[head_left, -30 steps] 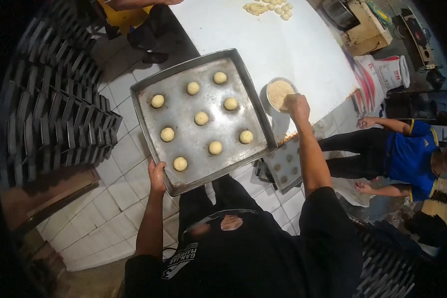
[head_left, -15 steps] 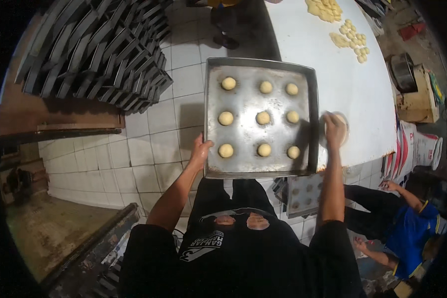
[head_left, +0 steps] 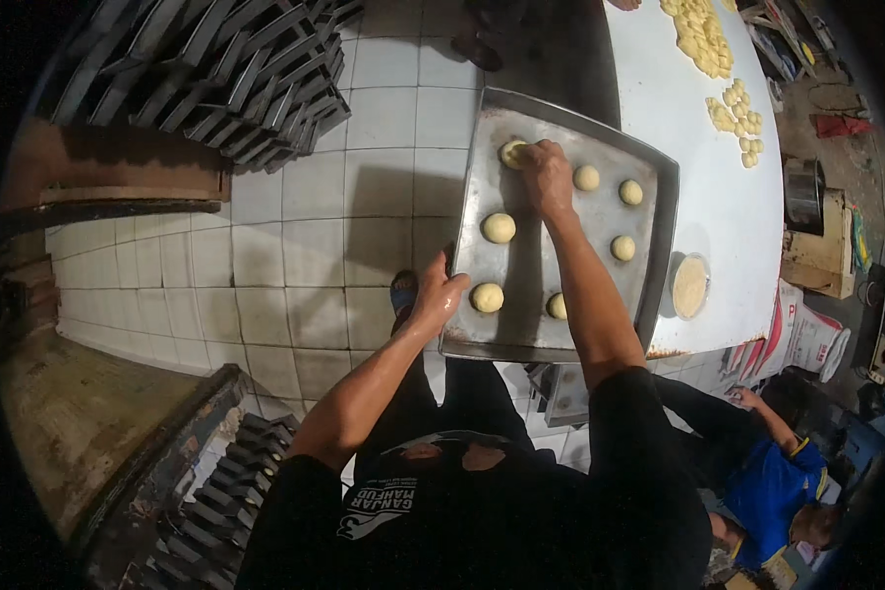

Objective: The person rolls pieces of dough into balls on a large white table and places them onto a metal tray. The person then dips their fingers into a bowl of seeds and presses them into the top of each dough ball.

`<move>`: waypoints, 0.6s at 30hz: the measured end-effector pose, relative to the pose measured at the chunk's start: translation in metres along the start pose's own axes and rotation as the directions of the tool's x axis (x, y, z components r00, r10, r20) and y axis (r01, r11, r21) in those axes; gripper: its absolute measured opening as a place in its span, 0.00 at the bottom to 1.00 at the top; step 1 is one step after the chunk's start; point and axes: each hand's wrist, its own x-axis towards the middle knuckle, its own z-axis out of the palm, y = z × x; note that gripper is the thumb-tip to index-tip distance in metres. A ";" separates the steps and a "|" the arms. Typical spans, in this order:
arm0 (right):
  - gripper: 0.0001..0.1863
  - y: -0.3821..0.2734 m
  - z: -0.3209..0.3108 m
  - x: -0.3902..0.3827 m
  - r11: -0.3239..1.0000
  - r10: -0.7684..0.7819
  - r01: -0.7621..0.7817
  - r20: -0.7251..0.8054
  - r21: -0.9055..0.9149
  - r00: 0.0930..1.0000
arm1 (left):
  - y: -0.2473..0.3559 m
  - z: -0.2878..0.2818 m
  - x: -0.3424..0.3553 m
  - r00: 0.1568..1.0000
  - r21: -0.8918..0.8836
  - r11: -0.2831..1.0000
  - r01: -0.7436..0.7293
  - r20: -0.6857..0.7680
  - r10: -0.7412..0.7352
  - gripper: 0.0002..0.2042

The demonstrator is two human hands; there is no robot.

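Note:
My left hand (head_left: 437,293) grips the left rim of a square metal baking tray (head_left: 538,231), with the thumb over the edge. Several round, pale yellow dough balls sit spaced out in rows on it. My right hand (head_left: 549,177) reaches over the tray, fingers bunched together right beside the far-left dough ball (head_left: 512,154). Whatever is between those fingers is hidden. Beneath my right forearm, part of the tray is covered and a dough ball (head_left: 558,306) is partly hidden. To the right of the tray, a round bowl (head_left: 691,287) of pale, grainy stuff rests on the white table.
Yellow dough pieces (head_left: 700,37) and small dough balls (head_left: 745,123) lie at the white table's (head_left: 649,79) far end. Stacked dark metal trays (head_left: 216,79) stand at left. A person in a blue shirt (head_left: 772,497) is at lower right, near white sacks (head_left: 801,334).
My right hand has moved from the bowl leftward and away from me, over the tray's far-left dough ball. The tray appears turned slightly and farther right; my left hand still holds it.

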 end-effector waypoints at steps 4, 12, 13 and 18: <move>0.11 -0.015 -0.027 -0.012 0.920 0.306 -0.277 -0.069 0.275 0.949 | 0.060 0.000 -0.012 0.990 0.062 0.991 0.121 0.067 -0.125 0.33; 0.10 -0.075 -0.032 -0.091 0.972 0.176 -0.193 0.131 0.134 0.976 | 0.074 -0.001 -0.018 0.991 0.093 0.989 0.116 0.060 -0.122 0.41; 0.09 -0.075 -0.025 -0.097 0.981 0.136 -0.154 0.150 0.115 0.979 | 0.060 0.000 -0.013 0.995 0.009 0.997 0.074 0.065 -0.074 0.35; 0.07 -0.076 -0.025 -0.108 0.978 0.131 -0.147 0.112 0.149 0.985 | 0.054 0.001 -0.015 0.998 -0.003 0.999 0.052 -0.022 -0.052 0.29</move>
